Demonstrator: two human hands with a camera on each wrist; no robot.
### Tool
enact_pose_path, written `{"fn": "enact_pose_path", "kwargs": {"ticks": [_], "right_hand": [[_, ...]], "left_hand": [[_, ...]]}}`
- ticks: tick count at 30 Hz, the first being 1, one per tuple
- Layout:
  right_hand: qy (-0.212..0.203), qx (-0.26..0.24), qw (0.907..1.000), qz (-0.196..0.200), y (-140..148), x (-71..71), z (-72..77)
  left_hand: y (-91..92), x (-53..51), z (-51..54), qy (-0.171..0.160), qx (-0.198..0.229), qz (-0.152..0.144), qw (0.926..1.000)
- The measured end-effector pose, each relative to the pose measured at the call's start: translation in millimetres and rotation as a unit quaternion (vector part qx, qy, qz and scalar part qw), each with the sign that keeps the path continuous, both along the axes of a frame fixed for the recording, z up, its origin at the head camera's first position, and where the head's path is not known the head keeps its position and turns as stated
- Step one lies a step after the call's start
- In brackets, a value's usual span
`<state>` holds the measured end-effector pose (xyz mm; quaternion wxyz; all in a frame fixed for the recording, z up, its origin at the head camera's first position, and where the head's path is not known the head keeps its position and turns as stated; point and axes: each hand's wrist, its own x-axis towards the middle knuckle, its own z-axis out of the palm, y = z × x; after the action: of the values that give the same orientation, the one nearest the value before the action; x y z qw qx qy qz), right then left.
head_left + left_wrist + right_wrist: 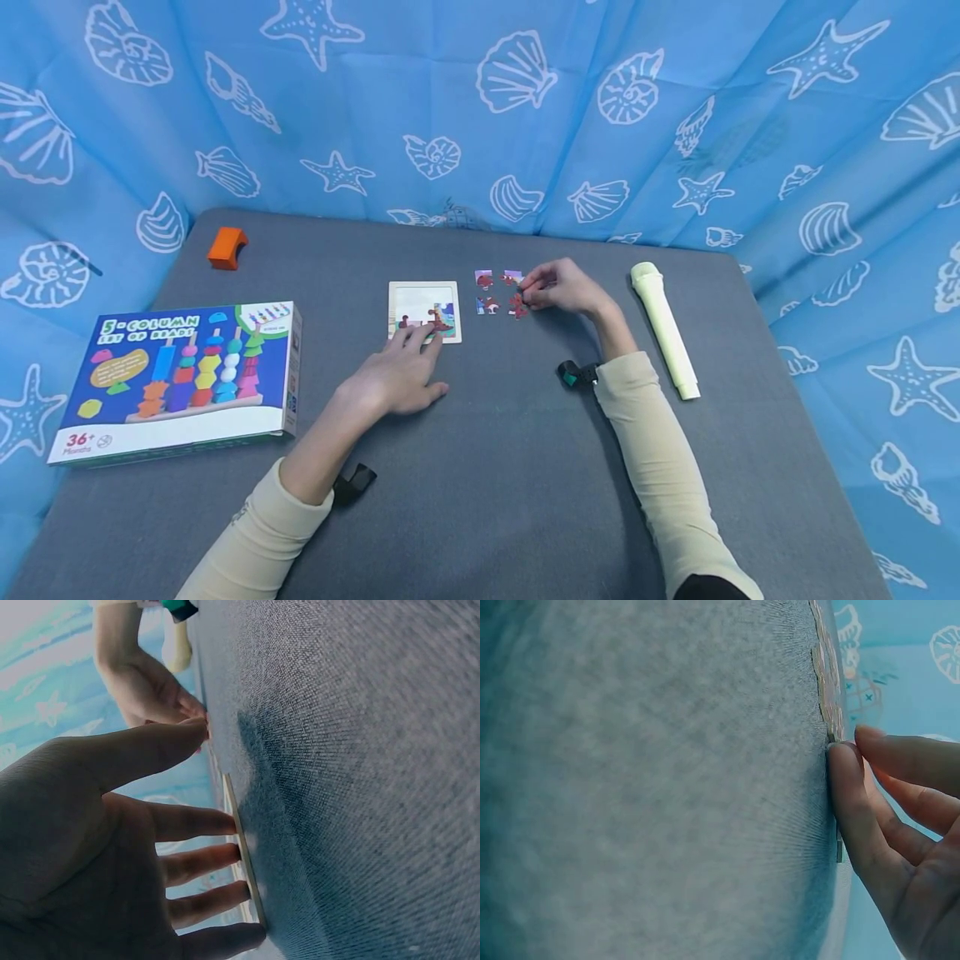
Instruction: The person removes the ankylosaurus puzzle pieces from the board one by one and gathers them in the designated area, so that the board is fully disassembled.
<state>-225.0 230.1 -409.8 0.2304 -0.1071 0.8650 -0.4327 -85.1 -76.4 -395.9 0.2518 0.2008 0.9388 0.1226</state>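
the curtain (450, 108) was bright blue, printed all over with white shells and starfish. the tabletop (495, 483) was plain dark grey. the puzzle tray (422, 298) had a cream rim and a whitish bed, with patches of brown and blue in its lower part. the loose puzzle pieces (487, 306) were reddish-brown, marked with lilac and blue. the box (187, 375) was deep blue, patterned with many-coloured beads. the block (227, 248) was orange, the stick (665, 329) pale yellow, the sleeves (660, 450) plain cream.

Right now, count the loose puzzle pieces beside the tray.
4 visible, right of the tray: far-left piece, far-right piece, near-left piece and near-right piece. The right hand may hide more.
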Motion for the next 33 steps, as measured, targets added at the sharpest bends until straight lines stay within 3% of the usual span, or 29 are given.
{"fn": "enact_pose_path", "kwargs": {"ticks": [16,24,33], "right_hand": [[0.002,-0.055,0.9985,0.007,-14.5,5.7,-0.5],[0.029,-0.044,0.9975,0.045,-35.9,9.9,1.2],[0.012,-0.056,0.9936,0.097,-69.2,14.1,2.7]], "left_hand": [[-0.5,0.5,-0.6,0.002,0.003,-0.001,1.0],[0.1,-0.5,-1.2,-0.001,-0.002,0.004,1.0],[1.7,-2.2,-2.4,-0.007,-0.008,0.004,0.9999]]}}
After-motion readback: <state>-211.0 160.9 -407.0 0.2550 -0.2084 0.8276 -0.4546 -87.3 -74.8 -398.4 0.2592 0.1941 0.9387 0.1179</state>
